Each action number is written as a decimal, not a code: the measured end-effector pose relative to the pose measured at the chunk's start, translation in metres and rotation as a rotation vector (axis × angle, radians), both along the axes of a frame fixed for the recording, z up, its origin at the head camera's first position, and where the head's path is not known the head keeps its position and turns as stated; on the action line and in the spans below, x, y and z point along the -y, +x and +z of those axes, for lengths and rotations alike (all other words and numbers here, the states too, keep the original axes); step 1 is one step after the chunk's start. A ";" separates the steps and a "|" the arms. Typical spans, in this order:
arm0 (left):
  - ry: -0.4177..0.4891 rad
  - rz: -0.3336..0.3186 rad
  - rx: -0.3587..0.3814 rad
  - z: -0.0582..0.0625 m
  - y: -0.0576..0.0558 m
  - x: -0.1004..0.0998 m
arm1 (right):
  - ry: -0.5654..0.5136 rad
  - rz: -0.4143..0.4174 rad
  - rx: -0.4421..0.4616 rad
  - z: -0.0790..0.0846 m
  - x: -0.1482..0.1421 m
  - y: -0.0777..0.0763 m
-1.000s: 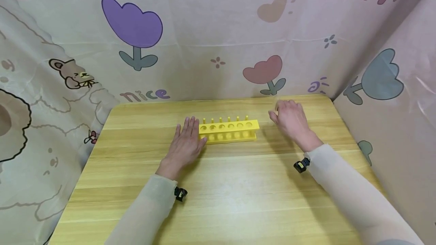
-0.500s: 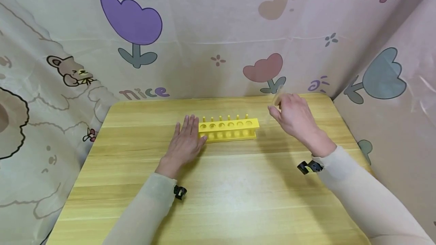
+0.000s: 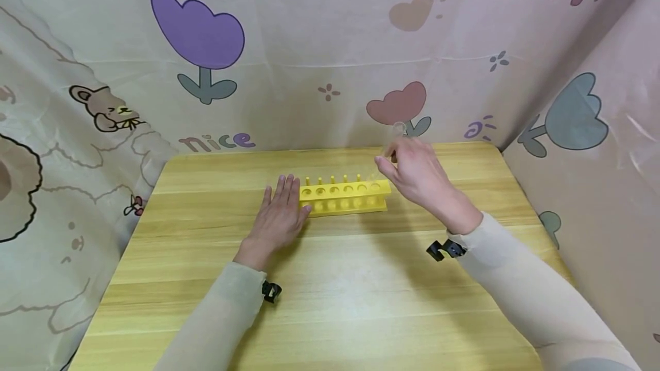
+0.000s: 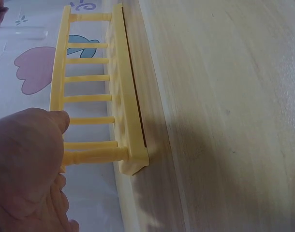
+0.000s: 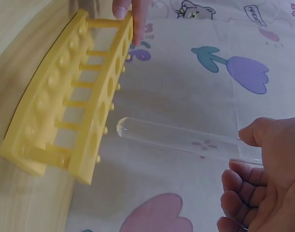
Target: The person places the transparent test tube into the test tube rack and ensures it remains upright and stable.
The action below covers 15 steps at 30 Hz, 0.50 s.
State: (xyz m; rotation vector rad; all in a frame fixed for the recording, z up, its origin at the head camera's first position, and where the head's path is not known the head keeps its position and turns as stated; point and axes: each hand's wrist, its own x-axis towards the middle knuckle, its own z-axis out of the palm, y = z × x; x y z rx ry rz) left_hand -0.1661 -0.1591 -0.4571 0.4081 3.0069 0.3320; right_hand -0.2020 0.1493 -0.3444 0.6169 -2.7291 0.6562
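Observation:
On the table stands a yellow test tube rack (image 3: 342,190), with a row of round holes and short pegs along its back. My left hand (image 3: 278,219) holds the rack's left end, thumb at the front and fingers stretched along the end. In the left wrist view the thumb (image 4: 60,121) lies against the upper plate. My right hand (image 3: 415,173) pinches a clear glass test tube (image 5: 176,140) near its upper end. The tube's rounded bottom hangs close above the rack's right-end holes, apart from them in the right wrist view. No tube shows in the rack.
The wooden table (image 3: 330,302) carries the rack towards its far side. A patterned curtain (image 3: 309,44) rises behind the table's back edge and along both sides. Each wrist wears a small black camera mount.
My right hand has lifted slightly and then moved left with the test tube, from beside the rack to above its right end. My left hand and the rack have stayed put.

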 end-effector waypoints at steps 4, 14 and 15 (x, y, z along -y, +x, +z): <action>0.001 0.002 0.009 -0.001 -0.001 0.000 | 0.006 0.003 0.024 -0.004 0.010 -0.001; 0.007 0.007 0.025 0.001 0.000 -0.001 | 0.052 0.044 -0.044 -0.022 0.018 -0.005; 0.008 0.007 0.024 0.001 0.000 0.000 | 0.053 0.045 -0.040 -0.023 0.018 -0.005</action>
